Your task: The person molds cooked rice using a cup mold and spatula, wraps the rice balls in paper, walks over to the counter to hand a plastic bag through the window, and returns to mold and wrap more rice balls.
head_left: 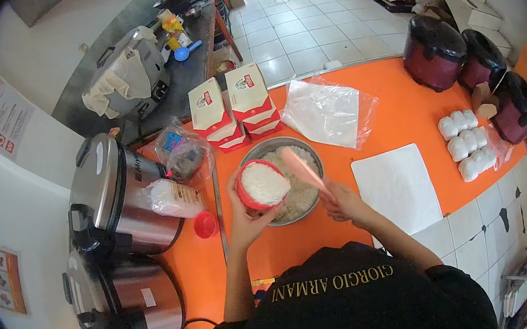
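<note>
Tilted in my left hand (247,214) is a red cup (244,193) packed with white rice (264,183). My right hand (342,203) grips the handle of a pink rice paddle (303,169), its blade just right of the cup. Below both hands a round metal bowl (317,155) holds more rice. A second red cup (205,225) stands on the orange table to the left. Right of the bowl lies a sheet of white paper (396,187).
Two large rice cookers (147,193) line the left side. Red and cream boxes (229,102) stand behind the bowl, beside a plastic bag with white sheets (323,110). At the right are wrapped white bundles (466,140) and several dark red cookers (433,52).
</note>
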A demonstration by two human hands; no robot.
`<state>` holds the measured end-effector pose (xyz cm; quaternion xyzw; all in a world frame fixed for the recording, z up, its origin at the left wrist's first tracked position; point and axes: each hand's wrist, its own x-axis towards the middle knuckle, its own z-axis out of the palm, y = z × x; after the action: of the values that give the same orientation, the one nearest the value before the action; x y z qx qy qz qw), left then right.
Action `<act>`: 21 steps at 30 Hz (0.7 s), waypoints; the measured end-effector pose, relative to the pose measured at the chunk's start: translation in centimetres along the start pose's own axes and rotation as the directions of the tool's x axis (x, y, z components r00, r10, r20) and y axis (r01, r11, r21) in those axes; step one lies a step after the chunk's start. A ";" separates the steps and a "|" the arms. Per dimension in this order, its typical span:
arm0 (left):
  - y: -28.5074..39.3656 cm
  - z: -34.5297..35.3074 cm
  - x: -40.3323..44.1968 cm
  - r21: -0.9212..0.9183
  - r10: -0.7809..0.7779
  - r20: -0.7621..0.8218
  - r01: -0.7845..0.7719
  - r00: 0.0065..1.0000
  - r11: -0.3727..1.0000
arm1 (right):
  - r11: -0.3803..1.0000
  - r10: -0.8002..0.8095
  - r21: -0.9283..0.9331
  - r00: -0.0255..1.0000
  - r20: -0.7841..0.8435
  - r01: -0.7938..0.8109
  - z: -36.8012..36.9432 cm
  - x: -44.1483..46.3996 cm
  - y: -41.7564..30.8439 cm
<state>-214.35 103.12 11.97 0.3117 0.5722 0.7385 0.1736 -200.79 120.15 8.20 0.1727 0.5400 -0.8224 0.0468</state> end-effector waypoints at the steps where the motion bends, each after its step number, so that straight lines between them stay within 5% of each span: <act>1: -0.2 -0.2 -0.1 0.001 0.000 -0.002 0.000 1.000 1.000 | 0.987 0.075 0.140 0.996 0.040 -0.080 0.3 -0.2 0.3; 4: -0.4 -0.7 0.2 0.156 0.083 0.069 -0.093 0.994 0.983 | 0.988 0.085 0.130 0.996 0.006 -0.085 1.2 -0.3 1.5; 5: 0.1 -0.5 0.3 0.481 0.157 0.094 -0.183 0.983 0.857 | 0.987 0.088 0.133 0.996 0.008 -0.088 1.8 -0.4 1.9; 6: 0.5 -0.4 0.2 0.744 0.213 0.145 -0.248 0.966 0.620 | 0.981 -0.122 -0.158 0.989 -0.078 0.108 2.7 -0.5 2.2; 7: 0.5 -0.2 0.1 0.745 0.210 0.145 -0.247 0.967 0.620 | 0.853 -0.344 -0.447 0.934 -0.098 0.268 3.4 -0.4 2.3; 9: 0.3 0.4 -0.1 0.773 0.221 0.117 -0.229 0.968 0.592 | 0.808 -0.395 -0.505 0.915 -0.081 0.304 4.5 -0.7 1.7; 11: 0.0 0.5 -0.3 0.768 0.246 0.100 -0.232 0.964 0.597 | 0.754 -0.447 -0.564 0.892 -0.063 0.338 5.2 -1.1 0.8; 16: -1.5 -0.6 -0.2 0.702 0.229 0.115 -0.242 0.967 0.670 | 0.804 -0.277 -0.550 0.961 -0.008 0.227 4.3 -0.7 -0.4; 18: -2.0 0.0 -0.3 0.249 0.002 -0.002 -0.001 1.000 0.969 | 0.839 -0.196 -0.519 0.981 -0.007 0.164 1.9 0.1 -1.4; 21: -1.4 1.0 -0.4 -0.011 -0.021 -0.015 0.021 1.000 1.000 | 0.909 -0.133 -0.405 0.989 -0.064 0.096 -0.5 0.7 -0.6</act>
<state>-213.56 104.03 10.65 0.2991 0.5726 0.7420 0.1790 -201.52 120.89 8.32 0.1646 0.7077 -0.6870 0.0085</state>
